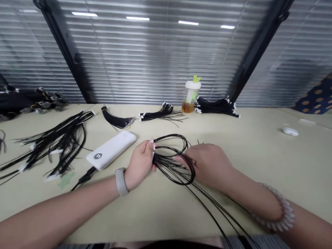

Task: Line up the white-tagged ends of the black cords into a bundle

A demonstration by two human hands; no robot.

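Observation:
Pinched in my left hand (139, 164) is the end of a bundle of thin black cables (171, 174), with a white piece showing at the fingertips. The cables bend into loops between my two hands. My right hand (211, 164) is closed around the far side of the loops, its fingertips partly hidden behind them. Long loose cable ends run from there down past the table's front edge at the lower right. A white power bank (111, 148) with a black cable plugged in lies just left of my left hand.
More black cable bundles (64, 138) lie at the left. Along the back are a tied bundle (116, 119), a smaller bundle (163, 112), a bottle (191, 97) and a thick bundle (218, 106). A white earbud case (290, 131) sits at the right.

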